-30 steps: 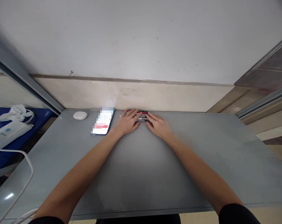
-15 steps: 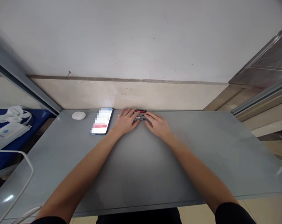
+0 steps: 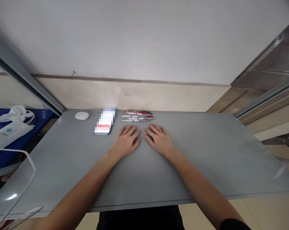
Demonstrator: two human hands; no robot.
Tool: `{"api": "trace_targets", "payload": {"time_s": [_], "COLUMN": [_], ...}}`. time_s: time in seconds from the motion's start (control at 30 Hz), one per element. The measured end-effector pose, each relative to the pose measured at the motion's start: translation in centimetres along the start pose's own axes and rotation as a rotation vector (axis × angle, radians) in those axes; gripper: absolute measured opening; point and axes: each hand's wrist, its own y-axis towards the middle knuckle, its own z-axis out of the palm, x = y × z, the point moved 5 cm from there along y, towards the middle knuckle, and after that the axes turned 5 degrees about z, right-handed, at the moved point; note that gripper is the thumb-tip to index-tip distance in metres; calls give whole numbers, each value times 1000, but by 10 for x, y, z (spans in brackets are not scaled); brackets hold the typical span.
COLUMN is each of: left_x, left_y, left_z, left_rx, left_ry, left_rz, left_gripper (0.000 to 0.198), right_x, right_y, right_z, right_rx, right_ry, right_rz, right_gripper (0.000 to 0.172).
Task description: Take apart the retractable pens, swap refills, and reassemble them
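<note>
Several pens (image 3: 137, 116), red ones and grey-white ones, lie side by side in a row at the far edge of the grey table (image 3: 206, 153), against the wall. My left hand (image 3: 125, 140) rests flat on the table just in front of them, fingers apart, holding nothing. Beside it my right hand (image 3: 158, 139) lies flat too, palm down and free of any object. Both hands are a short gap away from the pens.
A phone (image 3: 104, 123) lies left of the pens and a small white oval case (image 3: 82, 116) sits further left. A white cable (image 3: 26, 179) runs over the table's left corner. A blue surface with white bags (image 3: 10, 127) stands at the left.
Both hands have drawn back from the pens toward me. The pens, covered by my fingers before, now lie uncovered in a row.
</note>
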Motion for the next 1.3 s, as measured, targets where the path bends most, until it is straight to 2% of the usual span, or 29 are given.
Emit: {"api": "trace_targets", "payload": {"time_s": [0.2,0.4,0.57,0.67,0.83,0.97,1.3], "left_x": [3,16,20,21,24,26,29], "left_y": [6,50,79,81,75,76,82], "left_z": [-3,-13,-4,5,15,16,14], "left_rx": [-39,-79,-23,-5,-38,-65,-37], "left_ry": [-12,45,121,148,98,104,81], "left_rz": [10,-13,41,66,59,35,22], "left_gripper": [41,36,37,37,36,32,26], "right_x": [-2,-2,-2,-2,-3,-2,-3], "right_y": [1,0,0,0,1,1,1], "right_z": [1,-1,-2,-3,-3,-3,-2], "right_rx": [-17,-17,-48,-43,-28,-35,-24], "right_ry": [14,14,16,4,-11,-9,1], "right_rz": [6,-4,-18,-19,-18,-22,-9], "right_gripper": [41,40,38,39,39,38,40]}}
